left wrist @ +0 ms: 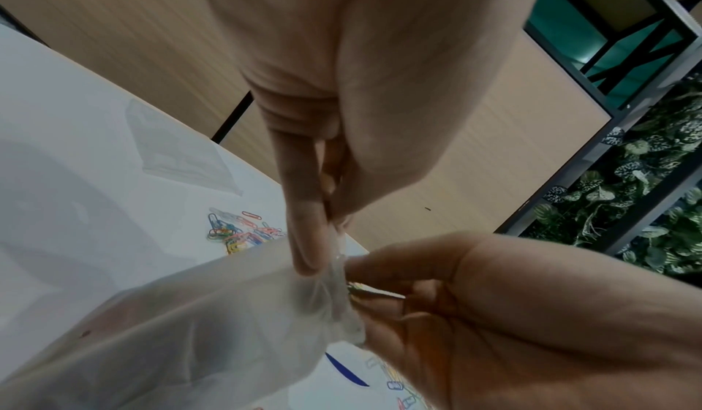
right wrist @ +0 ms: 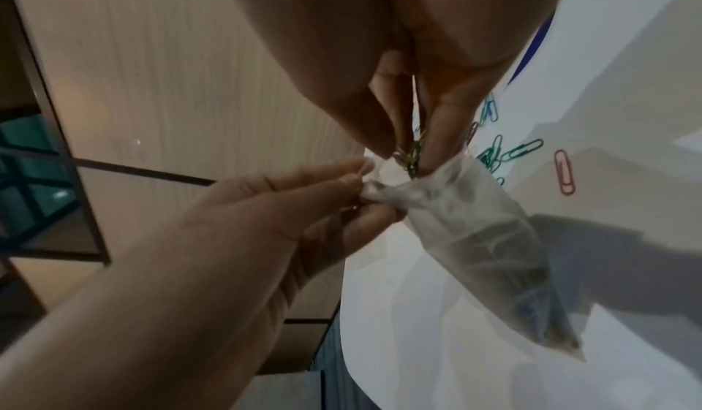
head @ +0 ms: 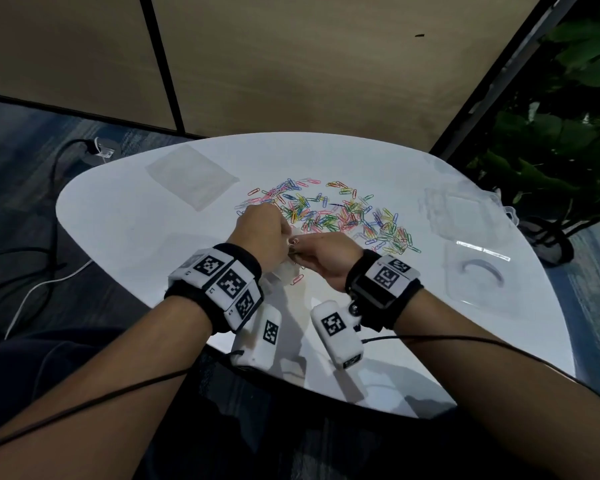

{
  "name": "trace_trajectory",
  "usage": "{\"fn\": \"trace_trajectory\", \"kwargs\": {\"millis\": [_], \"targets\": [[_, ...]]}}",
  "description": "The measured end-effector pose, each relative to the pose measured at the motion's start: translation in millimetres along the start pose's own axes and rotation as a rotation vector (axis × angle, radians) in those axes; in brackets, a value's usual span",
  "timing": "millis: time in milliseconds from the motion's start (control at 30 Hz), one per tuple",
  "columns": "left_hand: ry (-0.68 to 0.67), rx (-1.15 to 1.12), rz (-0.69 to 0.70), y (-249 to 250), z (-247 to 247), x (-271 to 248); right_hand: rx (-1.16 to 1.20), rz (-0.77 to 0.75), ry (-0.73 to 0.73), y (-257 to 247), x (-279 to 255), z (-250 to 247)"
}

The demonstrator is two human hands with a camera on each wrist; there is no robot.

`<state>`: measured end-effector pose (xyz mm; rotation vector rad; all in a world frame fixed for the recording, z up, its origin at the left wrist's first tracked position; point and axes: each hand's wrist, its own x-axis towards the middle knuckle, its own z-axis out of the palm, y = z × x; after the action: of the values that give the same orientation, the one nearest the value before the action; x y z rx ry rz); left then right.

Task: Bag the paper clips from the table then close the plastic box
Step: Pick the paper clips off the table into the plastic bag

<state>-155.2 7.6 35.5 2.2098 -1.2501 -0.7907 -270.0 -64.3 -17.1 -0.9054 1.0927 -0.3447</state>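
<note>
roughly: two hands (head: 291,244), one bag (right wrist: 475,230)

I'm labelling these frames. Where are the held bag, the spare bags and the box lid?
held bag (right wrist: 471,230), right wrist view, its middle.
spare bags (head: 191,176), head view, centre of the stack.
box lid (head: 478,275), head view, its flat middle.

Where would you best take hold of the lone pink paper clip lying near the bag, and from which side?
Pinch the pink paper clip across its two long sides, coming straight down from above. It lies flat on the white table, apart from the green clips, so nothing crowds a top-down grip. Its thin wire may need sliding or a fingernail under one rounded end.
</note>
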Motion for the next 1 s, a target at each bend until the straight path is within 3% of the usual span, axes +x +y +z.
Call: {"fn": "trace_trajectory", "kwargs": {"millis": [100,200,300,367,433,500,567,667,767,867,1000], "targets": [[-0.008,0.004,0.007,-0.7,0.5,0.9,-0.219,-0.138,0.043,7.0,-3.0,2.4],[-0.012,0.004,0.018,-0.3,0.4,1.0,-0.602,-0.3,0.082,5.9,-8.5,2.7],[-0.023,0.002,0.02,-0.9,-0.2,1.5,-1.037,-0.381,-0.038,-1.4,-14.6,4.3],[-0.024,-0.007,0.016,-1.3,-1.3,1.7,-1.037,-0.38,-0.114,-8.2,-17.3,2.5],[-0.018,-0.016,0.01,-2.0,-2.9,1.3,-0.797,-0.338,-0.103,-18.5,-16.5,-8.3],[-0.019,-0.023,0.004,-3.3,-4.3,0.4,-0.642,-0.299,0.065,-28.8,-7.4,-37.6],[-0.029,-0.015,0.006,-4.0,-6.0,-0.5,-0.784,-0.19,0.3,-35.6,3.2,-77.3],[-0.039,-0.003,0.006,-3.1,-7.0,-0.7,-1.268,0.277,0.522,-24.3,18.2,-137.6],[-0.04,0.013,0.011,-1.1,-6.9,-0.9,-1.325,0.552,0.475,-0.3,25.8,-168.9],[-0.037,0.041,0.019,0.0,-6.4,-1.0,-1.128,0.534,0.331,7.1,24.5,-162.8],[-0.029,0.065,0.023,-2.2,-5.7,-0.4,-1.128,0.312,0.454,8.9,74.1,-178.1]]}}
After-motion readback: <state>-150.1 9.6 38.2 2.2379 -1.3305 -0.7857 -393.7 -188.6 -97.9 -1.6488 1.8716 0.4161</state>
